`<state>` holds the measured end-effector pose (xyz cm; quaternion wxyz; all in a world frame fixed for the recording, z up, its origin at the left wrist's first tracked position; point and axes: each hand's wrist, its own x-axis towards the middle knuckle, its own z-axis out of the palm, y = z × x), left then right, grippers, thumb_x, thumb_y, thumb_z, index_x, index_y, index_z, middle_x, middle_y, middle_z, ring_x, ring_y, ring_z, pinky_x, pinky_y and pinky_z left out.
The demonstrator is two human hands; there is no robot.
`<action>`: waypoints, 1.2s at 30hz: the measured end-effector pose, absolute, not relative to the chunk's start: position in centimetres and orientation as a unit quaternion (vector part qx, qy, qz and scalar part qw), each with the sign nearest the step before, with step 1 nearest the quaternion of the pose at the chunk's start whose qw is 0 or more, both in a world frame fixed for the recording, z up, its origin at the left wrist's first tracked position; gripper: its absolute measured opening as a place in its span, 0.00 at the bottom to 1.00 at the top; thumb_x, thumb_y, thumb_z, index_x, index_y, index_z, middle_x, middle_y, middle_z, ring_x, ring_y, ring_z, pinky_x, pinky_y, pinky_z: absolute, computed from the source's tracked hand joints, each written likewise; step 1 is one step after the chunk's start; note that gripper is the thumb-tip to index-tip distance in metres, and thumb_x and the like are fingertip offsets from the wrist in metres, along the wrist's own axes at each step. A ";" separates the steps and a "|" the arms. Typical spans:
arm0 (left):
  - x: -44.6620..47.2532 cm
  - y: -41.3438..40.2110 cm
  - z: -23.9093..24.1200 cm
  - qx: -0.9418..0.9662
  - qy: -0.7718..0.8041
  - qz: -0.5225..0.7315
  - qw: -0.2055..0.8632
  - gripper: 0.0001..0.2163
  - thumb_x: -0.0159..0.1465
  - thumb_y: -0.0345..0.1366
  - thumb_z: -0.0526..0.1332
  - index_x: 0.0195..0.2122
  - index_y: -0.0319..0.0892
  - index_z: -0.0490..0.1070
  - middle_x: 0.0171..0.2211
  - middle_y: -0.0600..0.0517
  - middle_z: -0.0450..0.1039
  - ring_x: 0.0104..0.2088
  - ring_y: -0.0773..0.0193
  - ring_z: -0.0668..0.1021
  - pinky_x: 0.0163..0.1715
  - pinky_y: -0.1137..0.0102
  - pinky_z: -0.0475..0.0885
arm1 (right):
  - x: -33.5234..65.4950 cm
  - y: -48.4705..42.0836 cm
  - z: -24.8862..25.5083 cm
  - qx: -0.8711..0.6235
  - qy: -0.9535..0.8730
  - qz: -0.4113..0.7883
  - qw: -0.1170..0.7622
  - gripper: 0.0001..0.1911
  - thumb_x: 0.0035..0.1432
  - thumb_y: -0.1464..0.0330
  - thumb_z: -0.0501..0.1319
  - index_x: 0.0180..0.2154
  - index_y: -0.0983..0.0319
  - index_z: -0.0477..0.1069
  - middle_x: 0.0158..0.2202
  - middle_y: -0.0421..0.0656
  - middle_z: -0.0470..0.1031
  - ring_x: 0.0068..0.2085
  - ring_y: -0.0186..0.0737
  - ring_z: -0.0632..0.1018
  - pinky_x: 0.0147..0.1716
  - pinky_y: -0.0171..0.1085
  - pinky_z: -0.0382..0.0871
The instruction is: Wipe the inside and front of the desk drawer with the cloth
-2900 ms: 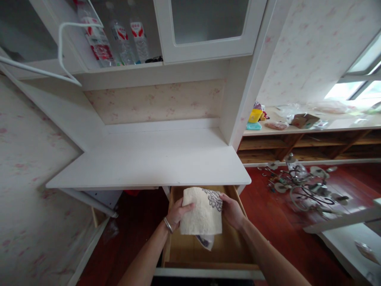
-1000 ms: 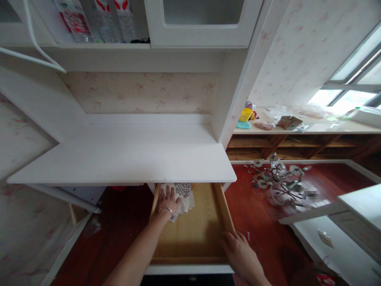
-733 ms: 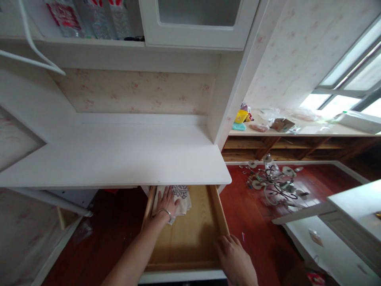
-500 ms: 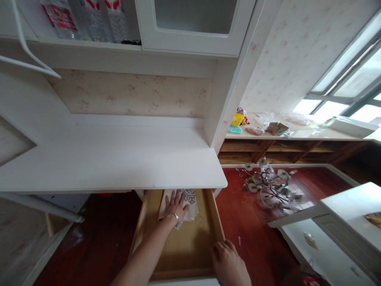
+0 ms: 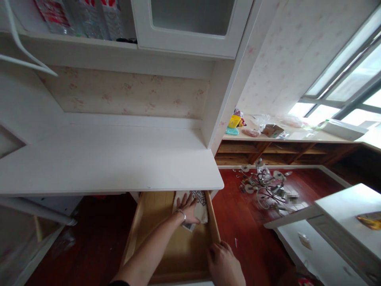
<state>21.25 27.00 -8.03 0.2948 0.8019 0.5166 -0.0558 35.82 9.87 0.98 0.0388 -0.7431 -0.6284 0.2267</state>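
A wooden drawer [image 5: 149, 222] stands pulled out under a white desk top [image 5: 113, 163]. A folded cream towel with a grey pattern [image 5: 199, 201] lies at the drawer's back right corner. My left hand [image 5: 188, 209], a bangle on its wrist, lies flat on the towel with fingers spread. My right hand [image 5: 224, 262] rests on the drawer's front right corner, fingers curled over the edge.
Water bottles [image 5: 74, 18] stand on the shelf above, beside a cabinet door with frosted glass [image 5: 190, 24]. A chandelier [image 5: 264, 186] lies on the red wood floor at right. A cluttered wooden bench [image 5: 285, 137] runs under the window. White furniture [image 5: 336, 226] stands at lower right.
The towel went from both hands into the drawer. My left hand has since slid it from the back left to the back right corner. My right hand stays on the drawer's front edge.
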 end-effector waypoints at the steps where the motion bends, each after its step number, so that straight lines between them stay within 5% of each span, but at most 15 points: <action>1: 20.7 26.8 -8.1 0.814 0.501 -0.059 0.287 0.54 0.39 0.60 0.63 0.66 0.54 0.39 0.68 0.52 0.24 0.64 0.43 0.28 0.56 0.41 0.27 | 35.8 9.9 1.0 -0.741 -0.631 0.226 0.039 0.14 0.59 0.62 0.50 0.30 0.56 0.72 0.38 0.46 0.75 0.49 0.47 0.73 0.39 0.39 0.66; 8: 20.2 25.2 -9.3 0.842 0.502 -0.042 0.193 0.45 0.49 0.57 0.60 0.66 0.55 0.41 0.68 0.52 0.27 0.64 0.43 0.30 0.56 0.40 0.26 | 35.5 9.7 1.6 -0.746 -0.631 0.211 0.028 0.15 0.60 0.63 0.49 0.30 0.57 0.72 0.38 0.46 0.74 0.40 0.42 0.76 0.38 0.38 0.66; 16: 19.5 27.6 -9.4 0.850 0.516 -0.073 0.077 0.29 0.62 0.34 0.50 0.65 0.55 0.45 0.67 0.47 0.40 0.64 0.42 0.49 0.54 0.39 0.49 | 35.1 9.5 2.5 -0.753 -0.627 0.196 0.023 0.17 0.61 0.63 0.47 0.31 0.57 0.72 0.40 0.45 0.73 0.37 0.39 0.76 0.35 0.36 0.65; 26: 22.8 26.4 -9.5 0.821 0.562 -0.056 0.080 0.27 0.65 0.28 0.42 0.64 0.58 0.48 0.65 0.44 0.48 0.61 0.43 0.56 0.53 0.38 0.51 | 35.1 9.6 2.6 -0.754 -0.625 0.201 0.022 0.18 0.61 0.62 0.46 0.31 0.57 0.72 0.40 0.46 0.74 0.38 0.41 0.77 0.36 0.37 0.65; 32: 24.1 25.0 -6.4 0.823 0.548 -0.104 0.109 0.26 0.64 0.28 0.45 0.63 0.54 0.51 0.62 0.40 0.54 0.59 0.42 0.62 0.47 0.39 0.60 | 35.1 9.9 2.8 -0.749 -0.630 0.207 0.018 0.17 0.61 0.62 0.47 0.30 0.58 0.72 0.38 0.46 0.74 0.42 0.41 0.76 0.38 0.36 0.65; 36: 24.0 23.8 -4.4 0.863 0.462 -0.161 0.126 0.29 0.56 0.33 0.59 0.60 0.41 0.57 0.54 0.32 0.64 0.51 0.43 0.70 0.41 0.49 0.69 | 35.1 9.9 2.8 -0.751 -0.630 0.197 0.008 0.18 0.61 0.61 0.47 0.31 0.58 0.73 0.39 0.46 0.74 0.44 0.41 0.75 0.38 0.36 0.65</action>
